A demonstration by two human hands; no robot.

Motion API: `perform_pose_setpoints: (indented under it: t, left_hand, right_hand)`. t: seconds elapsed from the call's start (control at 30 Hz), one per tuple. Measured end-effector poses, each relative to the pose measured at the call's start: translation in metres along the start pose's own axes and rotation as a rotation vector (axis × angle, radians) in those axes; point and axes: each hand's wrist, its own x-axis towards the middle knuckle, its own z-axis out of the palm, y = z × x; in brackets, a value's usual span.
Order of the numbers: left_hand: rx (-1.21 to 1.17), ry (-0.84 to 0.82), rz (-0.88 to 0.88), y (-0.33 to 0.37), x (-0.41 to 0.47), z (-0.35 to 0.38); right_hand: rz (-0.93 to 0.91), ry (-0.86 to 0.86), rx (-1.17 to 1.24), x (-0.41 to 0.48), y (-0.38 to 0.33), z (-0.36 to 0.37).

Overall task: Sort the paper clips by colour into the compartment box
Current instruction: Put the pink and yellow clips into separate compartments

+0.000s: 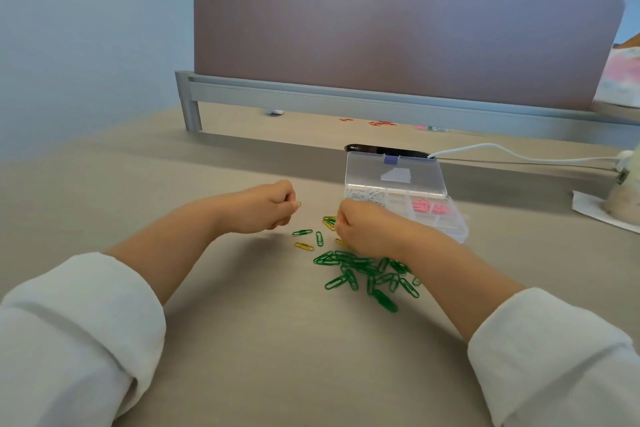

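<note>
A clear compartment box (453, 229) lies open on the desk, its lid (394, 177) tipped back. White clips (369, 197) fill its far left compartment and pink clips (429, 208) another. A heap of green clips (367, 274) lies in front of the box, with a few yellow clips (304, 246) to its left. My left hand (263, 208) pinches a yellow clip (298, 204) at its fingertips. My right hand (367, 229) is curled over a small bunch of yellow clips (329, 221); whether it holds them is hidden.
A mauve desk divider (398, 42) on a grey rail closes off the far side, with a person's head above it. Red clips (381, 123) lie beyond the rail. A white cable (519, 156) runs right from a dark desk slot (381, 150). Paper and an object sit at far right.
</note>
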Motion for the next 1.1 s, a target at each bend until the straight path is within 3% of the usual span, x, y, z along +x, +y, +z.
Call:
perform_pose_setpoints:
  t: [0.1, 0.23, 0.43, 0.63, 0.83, 1.1]
  left_hand:
    - [-0.082, -0.033, 0.02, 0.001, 0.0, 0.004]
    - [-0.186, -0.062, 0.039, 0.003, 0.001, 0.006]
    - [-0.173, -0.005, 0.056, 0.007, 0.0, 0.01]
    - [0.071, 0.075, 0.127, 0.013, -0.003, 0.009]
    - [0.377, -0.021, 0.178, 0.008, -0.002, 0.006]
    - [0.432, -0.091, 0.115, 0.006, 0.003, 0.011]
  right_hand:
    - [-0.053, 0.098, 0.049, -0.001, 0.001, -0.004]
    - [-0.01, 0.067, 0.24, -0.001, 0.009, -0.008]
    - [-0.005, 0.015, 0.15, -0.001, 0.004, -0.008]
    - [-0.016, 0.057, -0.067, -0.004, 0.007, -0.003]
    - [0.012, 0.026, -0.15, -0.003, 0.005, 0.0]
    - [0.034, -0.123, -0.158, -0.001, 0.0, 0.001]
